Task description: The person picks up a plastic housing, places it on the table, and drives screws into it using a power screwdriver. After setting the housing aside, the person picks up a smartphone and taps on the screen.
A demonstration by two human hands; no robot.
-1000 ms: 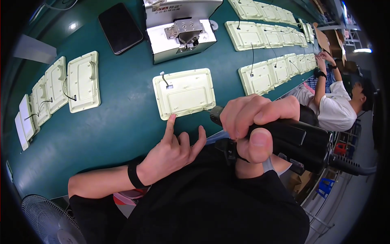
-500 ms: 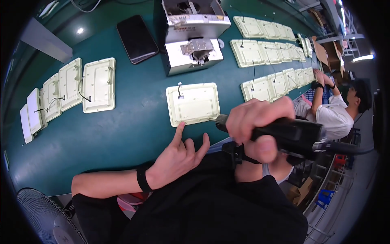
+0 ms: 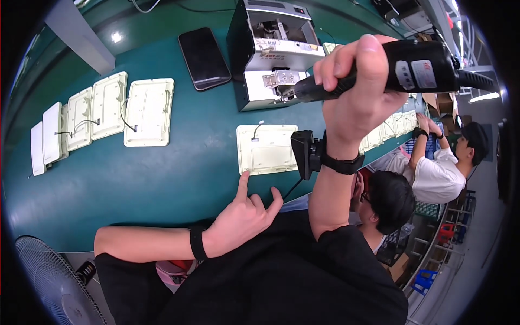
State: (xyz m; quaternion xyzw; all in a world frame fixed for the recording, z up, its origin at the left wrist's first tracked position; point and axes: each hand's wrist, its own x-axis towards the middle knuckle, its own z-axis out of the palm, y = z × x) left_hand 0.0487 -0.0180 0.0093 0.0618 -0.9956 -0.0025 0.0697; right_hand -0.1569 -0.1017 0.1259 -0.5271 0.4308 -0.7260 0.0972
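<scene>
My right hand (image 3: 360, 92) is clenched round the black electric screwdriver (image 3: 379, 73), raised — cream rectangular plastic panel (image 3: 267, 149) lies below it. My left hand (image 3: 241, 219) is loosely spread — forefinger touching the panel's near edge.

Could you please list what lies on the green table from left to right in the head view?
Overlapping row of cream panels → black phone → grey and white machine → black electric screwdriver in the right hand.

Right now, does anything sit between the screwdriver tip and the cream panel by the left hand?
Nothing visible does. The right hand holds the black electric screwdriver with its tip at the white feeder machine; only bare green belt separates it from the cream panel, which the left hand touches.
</scene>
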